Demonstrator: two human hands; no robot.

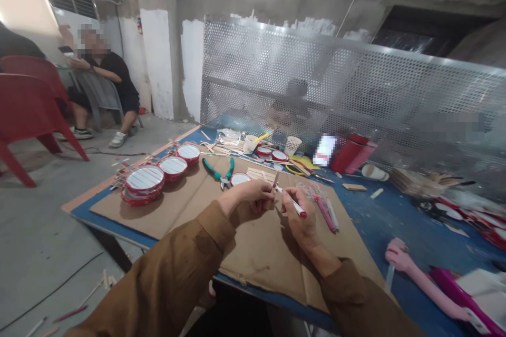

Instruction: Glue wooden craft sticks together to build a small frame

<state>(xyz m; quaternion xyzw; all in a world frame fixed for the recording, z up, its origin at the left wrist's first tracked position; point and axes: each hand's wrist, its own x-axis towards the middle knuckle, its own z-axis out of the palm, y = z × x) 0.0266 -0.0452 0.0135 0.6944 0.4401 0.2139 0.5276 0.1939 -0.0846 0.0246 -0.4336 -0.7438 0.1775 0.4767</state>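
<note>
Near the middle of the cardboard sheet, my left hand pinches a small thin stick, held upright. My right hand grips a white marker with a red end, its other end close to the stick; whether they touch is unclear. Green-handled pliers lie open beyond my left wrist. Just behind my left hand sits a round red-rimmed piece, partly hidden. Pale wooden strips lie beside it.
Several red-rimmed round pieces stand at the left. Paper cups, a phone and a red bottle line the back near a perforated metal panel. A pink tool lies right. A person sits far left.
</note>
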